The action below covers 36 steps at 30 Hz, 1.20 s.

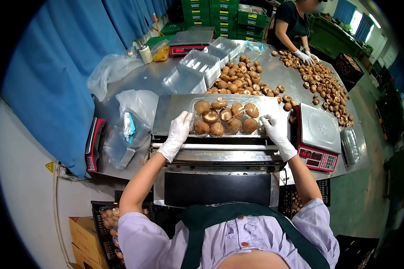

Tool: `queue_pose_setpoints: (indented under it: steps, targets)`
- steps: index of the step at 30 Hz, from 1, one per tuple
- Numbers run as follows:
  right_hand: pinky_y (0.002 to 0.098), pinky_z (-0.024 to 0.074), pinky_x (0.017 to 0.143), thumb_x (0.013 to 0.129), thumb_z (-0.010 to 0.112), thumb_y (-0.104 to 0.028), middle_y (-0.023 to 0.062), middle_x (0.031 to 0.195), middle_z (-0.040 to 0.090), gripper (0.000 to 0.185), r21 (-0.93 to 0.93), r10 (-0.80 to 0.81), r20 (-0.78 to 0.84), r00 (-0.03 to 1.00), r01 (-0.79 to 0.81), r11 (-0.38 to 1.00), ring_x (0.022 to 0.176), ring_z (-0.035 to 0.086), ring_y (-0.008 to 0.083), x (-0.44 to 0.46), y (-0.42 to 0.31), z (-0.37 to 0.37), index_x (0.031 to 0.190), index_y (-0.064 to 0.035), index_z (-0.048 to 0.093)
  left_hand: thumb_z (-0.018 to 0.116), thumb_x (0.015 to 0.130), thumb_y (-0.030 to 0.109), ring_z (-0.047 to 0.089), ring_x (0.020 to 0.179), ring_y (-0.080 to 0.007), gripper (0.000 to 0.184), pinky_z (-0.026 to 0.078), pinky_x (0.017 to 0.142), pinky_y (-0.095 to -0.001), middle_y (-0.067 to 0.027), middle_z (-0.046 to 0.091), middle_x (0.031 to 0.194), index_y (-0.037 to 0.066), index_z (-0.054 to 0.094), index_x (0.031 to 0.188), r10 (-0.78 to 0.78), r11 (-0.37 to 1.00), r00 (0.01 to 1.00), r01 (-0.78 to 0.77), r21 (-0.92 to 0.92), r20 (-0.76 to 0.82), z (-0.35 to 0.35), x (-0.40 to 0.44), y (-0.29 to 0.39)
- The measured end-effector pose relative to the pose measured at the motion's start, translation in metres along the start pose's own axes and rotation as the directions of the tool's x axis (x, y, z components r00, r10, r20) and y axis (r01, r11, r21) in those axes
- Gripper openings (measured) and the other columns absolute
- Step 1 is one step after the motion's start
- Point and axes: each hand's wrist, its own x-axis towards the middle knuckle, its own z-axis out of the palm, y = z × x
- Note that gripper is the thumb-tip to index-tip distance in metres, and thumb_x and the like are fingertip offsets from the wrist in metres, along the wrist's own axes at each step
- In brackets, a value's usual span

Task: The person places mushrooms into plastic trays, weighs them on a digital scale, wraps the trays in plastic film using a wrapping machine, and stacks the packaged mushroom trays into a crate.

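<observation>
A clear plastic tray [230, 122] of brown mushrooms lies on the metal top of a wrapping machine [220, 157] in front of me. Shiny clear plastic film [251, 120] shows over the mushrooms. White gloves cover both of my hands. At the tray's left side, my left hand [179, 131] has its fingers closed at the film's edge. On the opposite side, my right hand [276, 131] pinches the film near the tray's right edge. Where film and tray rim meet under my fingertips is hard to make out.
Loose mushrooms [240, 76] are heaped behind the machine, beside stacked clear trays [199, 65]. A red scale [319, 134] stands at the right, another scale [191, 41] at the back. A co-worker [292, 27] handles mushrooms across the table. Plastic bags [137, 116] lie left.
</observation>
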Motion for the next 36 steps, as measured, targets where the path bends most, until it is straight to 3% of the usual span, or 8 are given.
queue_pose_setpoints:
  steps: [4,10,13,17,21,25,28,36]
  targets:
    - [0.025,0.0441,0.053,0.091,0.056,-0.021,0.0055,0.068,0.06,0.024,-0.146,-0.164,-0.07,0.984,0.152,0.977,0.057,0.054,0.009,-0.002,-0.003,0.0,0.096,0.0018,0.061,0.047,0.093,0.031,0.055,0.076,-0.0441,0.029,0.042,0.06,-0.0468,-0.0227,0.058,0.075,0.004,0.052,0.085,-0.04,0.999,0.999,0.039,0.033,0.012,0.0,0.004,0.0]
    - [0.029,0.0455,0.057,0.09,0.056,-0.018,0.0119,0.07,0.062,0.02,0.091,0.107,-0.016,0.994,-0.105,0.99,0.064,0.057,0.0142,-0.088,-0.069,-0.027,0.09,0.0014,0.06,0.046,0.092,0.022,0.055,0.066,-0.0421,0.023,0.042,0.054,-0.045,-0.0227,0.054,0.068,0.002,0.053,0.084,-0.091,0.992,0.993,0.097,-0.086,0.074,-0.035,-0.052,0.051]
    - [0.0286,0.0481,0.059,0.091,0.053,-0.009,0.0118,0.074,0.063,0.01,0.202,0.161,0.108,0.981,-0.18,0.963,0.066,0.061,0.0134,-0.181,-0.043,-0.023,0.094,-0.0003,0.056,0.053,0.089,0.015,0.058,0.064,-0.0378,0.011,0.044,0.052,-0.0431,-0.019,0.054,0.064,0.007,0.053,0.082,0.159,0.985,0.984,-0.163,0.049,0.083,-0.053,-0.143,0.053]
    - [0.0418,0.0481,0.058,0.092,0.05,-0.018,0.0242,0.071,0.058,0.015,-0.136,0.2,0.232,0.952,-0.172,0.976,0.071,0.06,0.0416,-0.244,-0.028,-0.006,0.097,-0.0055,0.056,0.049,0.092,0.021,0.058,0.06,-0.039,0.016,0.044,0.051,-0.0458,-0.019,0.057,0.063,0.007,0.053,0.085,-0.301,0.953,0.923,0.3,0.041,0.24,-0.031,-0.226,0.022]
    - [0.0428,0.0463,0.055,0.093,0.049,-0.02,0.0237,0.069,0.058,0.017,-0.159,0.331,0.365,0.87,-0.292,0.943,0.068,0.059,0.0424,-0.234,-0.028,-0.01,0.096,-0.0045,0.056,0.045,0.094,0.028,0.059,0.071,-0.0416,0.025,0.046,0.058,-0.0468,-0.021,0.06,0.071,0.006,0.055,0.089,-0.46,0.885,0.83,0.458,0.085,0.315,-0.021,-0.228,0.019]
    - [0.0327,0.0459,0.053,0.093,0.052,-0.022,0.0162,0.061,0.058,0.023,-0.108,0.25,0.391,0.886,-0.226,0.968,0.053,0.059,0.0233,-0.221,-0.027,-0.019,0.089,-0.0004,0.059,0.05,0.092,0.029,0.058,0.061,-0.0367,0.029,0.045,0.056,-0.0401,-0.0206,0.058,0.068,0.002,0.057,0.085,-0.54,0.837,0.762,0.53,0.135,0.358,-0.035,-0.21,0.033]
    - [0.0254,0.0434,0.049,0.091,0.057,-0.021,0.0049,0.057,0.057,0.022,-0.04,0.47,0.446,0.762,-0.507,0.861,0.049,0.052,0.0079,-0.212,-0.035,-0.03,0.087,0.0003,0.061,0.051,0.093,0.032,0.058,0.053,-0.025,0.036,0.045,0.053,-0.0363,-0.016,0.059,0.063,-0.002,0.058,0.081,-0.614,0.755,0.703,0.656,0.006,0.358,-0.044,-0.208,0.038]
    - [0.0218,0.0397,0.044,0.087,0.063,-0.018,0.001,0.056,0.056,0.019,-0.031,0.523,0.279,0.806,-0.536,0.843,0.047,0.05,0.0057,-0.214,-0.049,-0.071,0.085,0.0011,0.062,0.055,0.092,0.025,0.046,0.045,-0.0059,0.028,0.037,0.044,-0.023,-0.0008,0.052,0.054,0.001,0.062,0.079,-0.658,0.707,0.682,0.705,-0.048,0.32,-0.067,-0.225,0.057]
